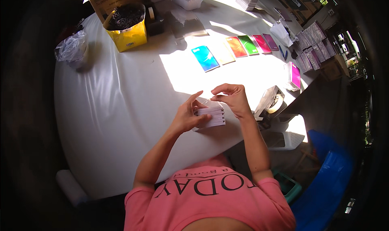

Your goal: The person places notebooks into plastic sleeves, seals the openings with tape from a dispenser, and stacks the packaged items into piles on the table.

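A small stack of spiral-bound notebooks stands near the table's front edge, white page edges and dark coils showing. My left hand grips it from the left, thumb across the near side and forefinger raised. Above its far right corner, my right hand is closed in a pinch, thumb and forefinger close together. A thin pale line runs from the fingertips down toward the stack; glare keeps me from telling what it is. Further off lie a blue notebook, a green notebook and several others in a row.
A tape dispenser sits at the right edge, with a pile of pink-covered notebooks behind it. Far left are a yellow container of dark shreds and a clear plastic bag. Taller notebook stacks stand at far right.
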Tool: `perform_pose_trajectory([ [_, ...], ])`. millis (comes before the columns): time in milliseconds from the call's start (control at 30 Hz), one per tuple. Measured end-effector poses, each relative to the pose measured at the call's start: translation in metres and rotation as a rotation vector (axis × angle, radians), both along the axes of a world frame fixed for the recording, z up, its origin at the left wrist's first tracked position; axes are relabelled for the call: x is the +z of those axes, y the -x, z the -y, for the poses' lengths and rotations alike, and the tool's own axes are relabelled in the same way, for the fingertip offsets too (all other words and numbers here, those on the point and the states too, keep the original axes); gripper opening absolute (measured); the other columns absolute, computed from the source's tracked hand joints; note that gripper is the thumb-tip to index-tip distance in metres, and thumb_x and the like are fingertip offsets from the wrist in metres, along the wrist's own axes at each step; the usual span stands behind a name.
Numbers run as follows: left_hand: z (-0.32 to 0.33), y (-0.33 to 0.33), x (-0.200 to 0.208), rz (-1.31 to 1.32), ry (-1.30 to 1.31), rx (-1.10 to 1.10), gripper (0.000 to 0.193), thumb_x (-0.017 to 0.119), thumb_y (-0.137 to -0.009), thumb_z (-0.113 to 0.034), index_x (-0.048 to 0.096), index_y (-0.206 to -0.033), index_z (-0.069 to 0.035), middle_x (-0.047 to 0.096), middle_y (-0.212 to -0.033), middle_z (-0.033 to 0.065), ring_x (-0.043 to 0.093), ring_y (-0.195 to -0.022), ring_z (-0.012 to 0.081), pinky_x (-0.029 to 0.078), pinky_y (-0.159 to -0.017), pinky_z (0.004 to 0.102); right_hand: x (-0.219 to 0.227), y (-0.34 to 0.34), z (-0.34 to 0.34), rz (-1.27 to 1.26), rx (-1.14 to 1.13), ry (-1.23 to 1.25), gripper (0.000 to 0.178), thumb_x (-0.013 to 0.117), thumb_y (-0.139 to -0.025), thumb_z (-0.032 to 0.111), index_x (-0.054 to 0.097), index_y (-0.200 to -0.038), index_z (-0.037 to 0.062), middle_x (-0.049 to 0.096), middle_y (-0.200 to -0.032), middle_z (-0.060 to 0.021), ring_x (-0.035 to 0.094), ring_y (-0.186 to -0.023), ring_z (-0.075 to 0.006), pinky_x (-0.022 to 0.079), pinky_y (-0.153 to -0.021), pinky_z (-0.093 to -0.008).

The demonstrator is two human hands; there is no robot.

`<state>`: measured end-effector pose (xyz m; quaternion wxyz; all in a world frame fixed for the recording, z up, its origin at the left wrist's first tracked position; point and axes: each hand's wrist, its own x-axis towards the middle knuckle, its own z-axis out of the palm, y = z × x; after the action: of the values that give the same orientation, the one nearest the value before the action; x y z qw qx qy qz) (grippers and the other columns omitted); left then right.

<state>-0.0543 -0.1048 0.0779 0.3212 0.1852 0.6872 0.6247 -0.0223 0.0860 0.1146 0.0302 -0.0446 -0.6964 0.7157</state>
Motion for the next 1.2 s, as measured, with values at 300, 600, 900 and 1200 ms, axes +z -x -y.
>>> perform_pose_trajectory([
  [300, -0.005, 0.005, -0.002, -0.065, 0.178, 0.067, 0.023, 0.077, -0.071, -0.02, 0.072, -0.086, -0.004, 0.066, -0.076, 0.0058, 0.06, -0.076, 0.0136, 0.047, -0.072, 0.0283, -0.016, -0.03, -0.004, 0.439, 0.14, -0.382, 0.046, 0.085, -0.061, 0.023, 0.066, -0.097, 0.0014, 0.063, -0.085, -0.0057, 0.058, -0.085, -0.0154, 0.047, -0.076, -0.0305],
  [600, 0.013, 0.011, -0.004, -0.026, 0.105, -0.002, 0.024, 0.081, -0.064, -0.016, 0.074, -0.088, -0.013, 0.069, -0.093, 0.0068, 0.058, -0.107, 0.0221, 0.044, -0.093, 0.0351, -0.022, -0.029, -0.004, 0.299, 0.097, -0.471, 0.022, 0.08, -0.067, 0.012, 0.071, -0.085, 0.0025, 0.065, -0.078, -0.0055, 0.058, -0.072, -0.0109, 0.046, -0.067, -0.0259],
  [900, 0.008, -0.007, -0.002, -0.639, 0.144, 0.139, 0.013, 0.072, -0.073, -0.013, 0.074, -0.083, -0.02, 0.069, -0.095, -0.0072, 0.047, -0.122, 0.0199, 0.026, -0.093, 0.046, -0.022, -0.044, 0.017, 0.084, -0.092, -0.565, 0.02, 0.076, -0.064, 0.005, 0.071, -0.082, 0.0108, 0.062, -0.081, -0.0024, 0.061, -0.076, -0.0167, 0.041, -0.079, -0.0312],
  [1200, 0.016, -0.017, 0.027, -0.687, 0.273, -0.011, 0.06, 0.075, -0.07, -0.021, 0.052, -0.125, -0.026, 0.067, -0.105, -0.009, 0.039, -0.127, 0.0158, 0.018, -0.093, 0.0496, -0.008, -0.055, 0.024, -0.12, -0.099, -1.09, 0.02, 0.067, -0.068, 0.007, 0.072, -0.082, 0.021, 0.041, -0.134, -0.0003, 0.03, -0.129, -0.0207, 0.015, -0.1, -0.0475],
])
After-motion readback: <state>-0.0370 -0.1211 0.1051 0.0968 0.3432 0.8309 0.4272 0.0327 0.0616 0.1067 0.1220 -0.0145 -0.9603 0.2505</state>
